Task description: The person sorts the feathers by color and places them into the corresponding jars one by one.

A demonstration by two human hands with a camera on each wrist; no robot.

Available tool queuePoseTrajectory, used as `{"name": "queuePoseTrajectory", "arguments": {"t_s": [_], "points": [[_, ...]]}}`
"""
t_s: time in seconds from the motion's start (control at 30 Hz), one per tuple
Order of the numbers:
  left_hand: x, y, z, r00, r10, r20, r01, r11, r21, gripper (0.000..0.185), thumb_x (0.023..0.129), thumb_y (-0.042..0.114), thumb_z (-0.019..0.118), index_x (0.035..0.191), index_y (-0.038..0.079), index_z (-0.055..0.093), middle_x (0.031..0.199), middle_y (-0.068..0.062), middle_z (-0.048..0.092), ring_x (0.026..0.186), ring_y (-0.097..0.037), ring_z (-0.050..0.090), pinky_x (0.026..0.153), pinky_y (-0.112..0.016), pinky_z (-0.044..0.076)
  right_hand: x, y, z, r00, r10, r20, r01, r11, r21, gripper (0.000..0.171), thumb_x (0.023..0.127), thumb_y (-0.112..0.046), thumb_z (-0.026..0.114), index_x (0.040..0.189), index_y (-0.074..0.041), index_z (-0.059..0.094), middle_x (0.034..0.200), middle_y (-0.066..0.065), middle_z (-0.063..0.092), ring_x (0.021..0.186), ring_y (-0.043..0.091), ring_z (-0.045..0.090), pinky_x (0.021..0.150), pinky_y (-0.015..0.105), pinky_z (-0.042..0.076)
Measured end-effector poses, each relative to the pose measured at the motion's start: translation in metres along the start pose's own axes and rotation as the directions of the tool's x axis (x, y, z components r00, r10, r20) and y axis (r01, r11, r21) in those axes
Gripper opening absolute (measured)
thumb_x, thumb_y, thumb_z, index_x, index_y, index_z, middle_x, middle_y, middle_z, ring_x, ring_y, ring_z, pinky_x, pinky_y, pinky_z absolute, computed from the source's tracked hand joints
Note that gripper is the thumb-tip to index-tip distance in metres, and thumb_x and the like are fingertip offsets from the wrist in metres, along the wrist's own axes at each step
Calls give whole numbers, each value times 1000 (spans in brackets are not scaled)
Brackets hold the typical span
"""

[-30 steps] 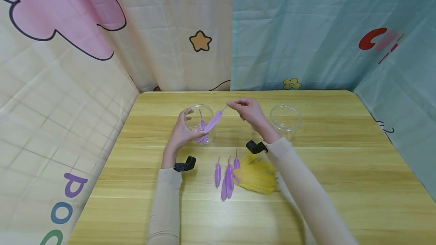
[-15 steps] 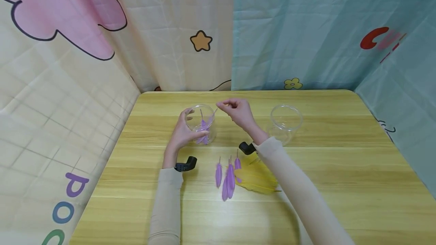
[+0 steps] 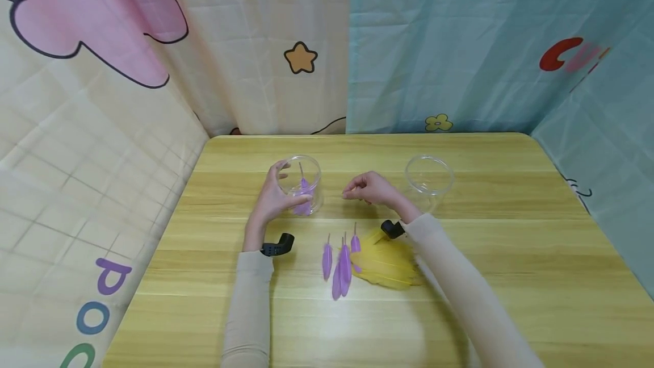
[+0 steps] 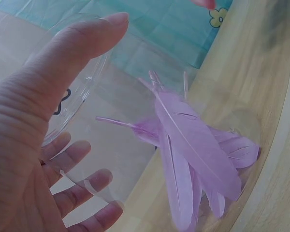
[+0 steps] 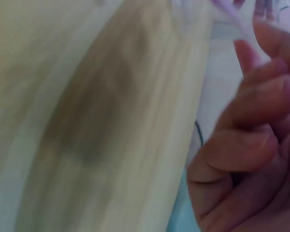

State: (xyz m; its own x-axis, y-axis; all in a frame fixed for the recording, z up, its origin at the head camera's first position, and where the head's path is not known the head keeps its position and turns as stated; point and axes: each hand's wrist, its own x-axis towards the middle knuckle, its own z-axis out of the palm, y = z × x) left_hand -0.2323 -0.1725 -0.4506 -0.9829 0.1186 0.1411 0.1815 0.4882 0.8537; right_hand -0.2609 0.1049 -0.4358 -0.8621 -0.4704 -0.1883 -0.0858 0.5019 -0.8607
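Observation:
My left hand [image 3: 273, 197] grips a clear plastic jar [image 3: 301, 183] standing on the wooden table [image 3: 511, 277], thumb on one side and fingers on the other. Several purple feathers [image 3: 305, 191] lie inside it. The left wrist view shows the same purple feathers [image 4: 193, 154] through the jar wall, with my left hand [image 4: 43, 111] wrapped round the jar. My right hand [image 3: 365, 189] hovers low over the table just right of the jar, fingers curled and holding nothing. In the right wrist view my right hand [image 5: 251, 145] is blurred and its fingers are bent inward.
Three loose purple feathers [image 3: 339, 263] and a heap of yellow feathers [image 3: 385, 260] lie on the table in front of me. A second clear jar [image 3: 429, 178], with nothing in it, stands to the right. Printed fabric walls surround the table.
My right hand let a purple feather go into the jar, then drew back down and to the right. The left hand and the jar stayed put.

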Motion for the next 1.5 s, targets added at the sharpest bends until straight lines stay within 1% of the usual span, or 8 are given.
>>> {"name": "queuePoseTrajectory", "arguments": {"t_s": [0.13, 0.3, 0.53, 0.67, 0.9, 1.1, 1.23, 1.5], "points": [[0, 1, -1, 1000, -1, 2, 1, 1000, -6, 109, 61, 41, 89, 146, 15, 25, 143, -3, 35, 128, -27, 36, 94, -52, 40, -6, 14, -2, 994, 39, 103, -31, 997, -75, 16, 85, -22, 72, 82, -6, 71, 59, 2, 52, 43, 8, 32, 43, 24, 30], [-1, 2, -2, 1000, -3, 1, 3, 1000, -10, 110, 61, 43, 89, 146, 16, 25, 144, -1, 34, 129, -28, 35, 94, -53, 39, -13, 19, 1, 983, 81, 166, -55, 986, -155, 32, 84, -25, 74, 65, -2, 63, 49, -3, 41, 42, 8, 33, 42, 23, 30], [0, 1, -1, 1000, -7, 5, 7, 1000, -6, 110, 60, 45, 88, 146, 16, 25, 143, -1, 34, 128, -27, 36, 94, -52, 40, -20, 20, 9, 951, 219, 216, -180, 966, -186, 42, 82, -28, 76, 51, -8, 55, 46, 0, 47, 38, 8, 34, 40, 20, 30], [0, 2, -1, 1000, -5, 7, 5, 1000, -11, 110, 61, 44, 88, 146, 16, 25, 143, -1, 34, 129, -27, 36, 94, -52, 40, -21, 20, 15, 952, 245, 185, -213, 960, -181, 42, 79, -28, 78, 50, -10, 54, 46, -1, 48, 38, 7, 35, 40, 19, 31], [0, 2, -1, 1000, -16, 13, 17, 1000, -14, 111, 60, 45, 88, 147, 18, 24, 144, 0, 34, 129, -28, 35, 93, -52, 41, -20, 20, 28, 963, 263, 66, -247, 950, -189, 39, 74, -28, 81, 50, -11, 56, 46, -1, 50, 38, 7, 38, 40, 19, 34], [-1, 3, -1, 1000, -21, 12, 21, 999, -25, 110, 62, 43, 88, 147, 17, 23, 144, 0, 33, 130, -28, 34, 93, -51, 41, -20, 16, 35, 961, 276, -9, -274, 951, -146, 35, 74, -24, 81, 51, -9, 59, 45, -1, 51, 38, 8, 43, 40, 19, 36], [-1, 3, -1, 1000, -19, 20, 19, 999, -27, 110, 63, 41, 88, 147, 17, 23, 144, -1, 33, 131, -29, 34, 94, -52, 41, -22, 14, 38, 960, 277, -33, -279, 954, -108, 32, 73, -22, 82, 53, -6, 62, 46, 1, 53, 38, 9, 46, 41, 20, 40], [-2, 5, -2, 999, -21, 25, 21, 999, -30, 110, 62, 41, 88, 147, 17, 23, 145, -1, 32, 131, -29, 33, 94, -53, 40, -24, 11, 45, 965, 261, -23, -261, 952, -157, 31, 75, -22, 80, 54, -7, 63, 47, 0, 55, 40, 9, 49, 43, 21, 42]]}}
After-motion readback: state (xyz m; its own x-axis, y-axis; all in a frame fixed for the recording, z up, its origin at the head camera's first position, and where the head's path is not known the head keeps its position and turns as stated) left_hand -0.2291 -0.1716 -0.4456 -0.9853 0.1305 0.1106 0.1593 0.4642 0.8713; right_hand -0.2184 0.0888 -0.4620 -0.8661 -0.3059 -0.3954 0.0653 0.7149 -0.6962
